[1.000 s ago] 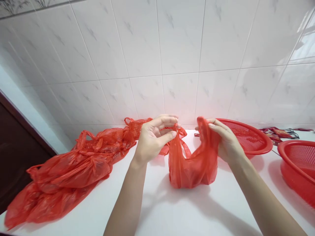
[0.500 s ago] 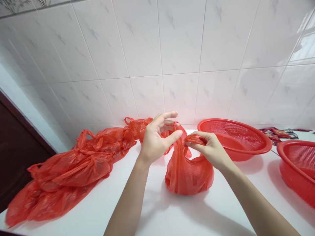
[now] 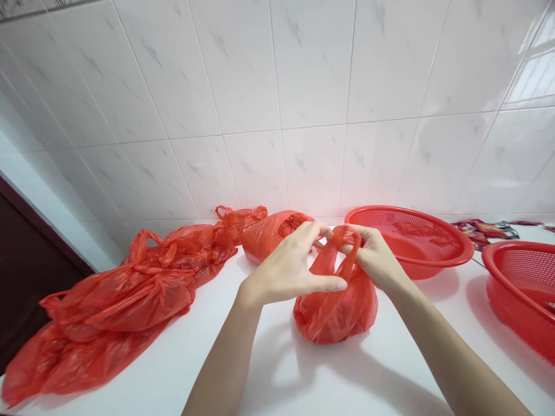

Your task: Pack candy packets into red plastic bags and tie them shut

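Note:
A small filled red plastic bag [image 3: 336, 309] sits on the white counter [image 3: 303, 375] in front of me. My left hand [image 3: 288, 268] and my right hand [image 3: 377, 257] meet just above it, each pinching one of the bag's handles [image 3: 342, 251], which cross between my fingers. Both hands are closed on the thin red plastic. What is inside the bag is hidden.
Another filled red bag [image 3: 271, 234] lies behind my left hand by the tiled wall. A heap of empty red bags [image 3: 125, 294] spreads over the counter's left. Two red mesh baskets [image 3: 411, 240] [image 3: 524, 289] stand right, with small red packets [image 3: 481, 230] behind them.
My hands have come together over the bag and crossed its handles. The bag has drawn closed into a rounder bundle. The view tilted slightly, showing the second filled bag behind.

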Demonstrator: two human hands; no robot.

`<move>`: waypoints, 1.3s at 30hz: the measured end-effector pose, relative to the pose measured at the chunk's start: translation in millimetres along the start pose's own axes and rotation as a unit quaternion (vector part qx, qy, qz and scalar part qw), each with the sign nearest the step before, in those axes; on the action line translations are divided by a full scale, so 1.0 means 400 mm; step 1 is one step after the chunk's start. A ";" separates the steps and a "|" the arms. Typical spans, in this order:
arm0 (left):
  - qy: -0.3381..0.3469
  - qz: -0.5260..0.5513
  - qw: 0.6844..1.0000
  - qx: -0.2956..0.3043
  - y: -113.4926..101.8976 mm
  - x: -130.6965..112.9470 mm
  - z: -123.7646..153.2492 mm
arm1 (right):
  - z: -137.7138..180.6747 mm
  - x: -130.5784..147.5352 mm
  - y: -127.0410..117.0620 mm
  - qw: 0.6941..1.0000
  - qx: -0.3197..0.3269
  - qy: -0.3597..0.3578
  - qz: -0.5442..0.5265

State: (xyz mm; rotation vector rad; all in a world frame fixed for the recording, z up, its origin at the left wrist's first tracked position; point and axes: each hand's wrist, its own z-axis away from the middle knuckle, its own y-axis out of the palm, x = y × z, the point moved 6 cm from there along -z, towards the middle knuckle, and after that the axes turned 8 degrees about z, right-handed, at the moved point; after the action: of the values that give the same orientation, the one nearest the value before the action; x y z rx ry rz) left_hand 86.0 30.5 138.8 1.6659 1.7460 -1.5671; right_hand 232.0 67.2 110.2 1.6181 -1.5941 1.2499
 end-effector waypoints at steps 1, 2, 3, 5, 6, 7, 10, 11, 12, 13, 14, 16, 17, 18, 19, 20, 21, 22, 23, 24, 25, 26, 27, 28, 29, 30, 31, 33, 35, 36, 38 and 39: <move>0.000 -0.012 1.000 -0.007 0.003 -0.001 0.000 | 0.000 0.000 -0.002 1.000 -0.002 0.001 -0.001; 0.002 -0.023 1.000 -0.012 0.004 -0.003 0.001 | -0.001 -0.001 -0.004 1.000 -0.007 0.002 0.000; 0.006 -0.033 0.999 -0.012 0.005 -0.005 0.002 | -0.001 -0.002 -0.006 1.000 -0.012 0.002 0.004; 0.012 -0.059 0.998 0.001 0.008 -0.008 0.004 | -0.002 -0.003 -0.010 1.000 -0.021 0.000 0.008; 0.012 -0.075 0.997 0.011 0.010 -0.008 0.005 | -0.002 -0.003 -0.010 1.000 -0.021 -0.001 0.008; 0.009 -0.094 0.995 0.022 0.012 -0.008 0.007 | -0.001 -0.003 -0.010 1.000 -0.017 0.000 0.005; -0.016 -0.155 0.986 0.058 0.021 0.000 0.010 | 0.000 -0.005 -0.004 1.000 0.002 0.013 -0.011; -0.027 -0.171 0.983 0.068 0.023 0.004 0.010 | 0.000 -0.006 -0.002 1.000 0.006 0.020 -0.013; -0.038 -0.182 0.980 0.077 0.025 0.008 0.010 | 0.001 -0.008 -0.001 1.000 0.008 0.025 -0.011; -0.046 -0.189 0.977 0.083 0.026 0.010 0.010 | 0.001 -0.009 -0.002 1.000 0.007 0.028 -0.006; -0.052 -0.192 0.976 0.087 0.027 0.012 0.010 | 0.000 -0.010 -0.003 1.000 0.004 0.029 -0.001; -0.057 -0.192 0.975 0.094 0.026 0.015 0.008 | -0.001 -0.013 -0.003 1.000 0.003 0.025 0.005; -0.058 -0.188 0.976 0.094 0.023 0.016 0.007 | -0.003 -0.014 -0.004 1.000 0.003 0.020 0.006; -0.059 -0.181 0.978 0.088 0.018 0.017 0.005 | -0.004 -0.015 -0.004 1.000 0.002 0.016 0.007; -0.057 -0.170 0.981 0.075 0.011 0.017 0.003 | -0.005 -0.017 -0.005 1.000 0.000 0.014 0.009; -0.053 -0.155 0.985 0.057 0.003 0.018 0.001 | -0.006 -0.019 -0.007 1.000 -0.004 0.014 0.011; -0.049 -0.137 0.989 0.037 -0.007 0.019 -0.002 | -0.006 -0.021 -0.010 1.000 -0.009 0.016 0.013; -0.046 -0.117 0.992 0.017 -0.017 0.020 -0.004 | -0.007 -0.022 -0.012 1.000 -0.012 0.019 0.015; -0.046 -0.099 0.994 0.000 -0.026 0.024 -0.006 | -0.007 -0.023 -0.012 1.000 -0.010 0.021 0.015; -0.048 -0.084 0.995 -0.013 -0.034 0.028 -0.008 | -0.007 -0.023 -0.012 1.000 -0.003 0.022 0.015; -0.051 -0.071 0.996 -0.022 -0.041 0.033 -0.010 | -0.007 -0.022 -0.011 1.000 0.007 0.022 0.014; -0.055 -0.063 0.996 -0.029 -0.046 0.038 -0.012 | -0.007 -0.022 -0.009 0.999 0.020 0.021 0.013; -0.056 -0.058 0.996 -0.035 -0.051 0.042 -0.014 | -0.006 -0.021 -0.007 0.999 0.036 0.021 0.011; -0.054 -0.055 0.996 -0.039 -0.055 0.046 -0.016 | -0.005 -0.021 -0.005 0.998 0.051 0.020 0.010; -0.052 -0.053 0.996 -0.042 -0.058 0.048 -0.017 | -0.004 -0.021 -0.003 0.998 0.064 0.021 0.009; -0.049 -0.052 0.996 -0.045 -0.060 0.050 -0.018 | -0.003 -0.021 -0.001 0.997 0.076 0.023 0.011; -0.047 -0.052 0.996 -0.048 -0.061 0.052 -0.019 | -0.002 -0.021 0.001 0.996 0.083 0.027 0.016; -0.045 -0.050 0.996 -0.053 -0.062 0.055 -0.019 | -0.001 -0.021 0.004 0.995 0.081 0.032 0.039; -0.046 -0.045 0.996 -0.059 -0.062 0.057 -0.020 | -0.002 -0.019 0.011 0.995 0.071 0.030 0.063; -0.046 -0.040 0.996 -0.061 -0.062 0.058 -0.020 | -0.002 -0.018 0.015 0.995 0.066 0.024 0.067; -0.049 -0.032 0.996 -0.065 -0.064 0.062 -0.022 | -0.003 -0.015 0.019 0.997 0.050 0.009 0.062; -0.051 -0.030 0.996 -0.067 -0.066 0.064 -0.023 | -0.004 -0.015 0.019 0.998 0.042 0.004 0.056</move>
State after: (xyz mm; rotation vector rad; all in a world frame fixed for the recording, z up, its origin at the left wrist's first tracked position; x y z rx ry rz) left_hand 60.3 58.2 135.4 1.4579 1.8206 -1.4973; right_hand 225.2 70.2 103.9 1.5897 -1.6670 1.3962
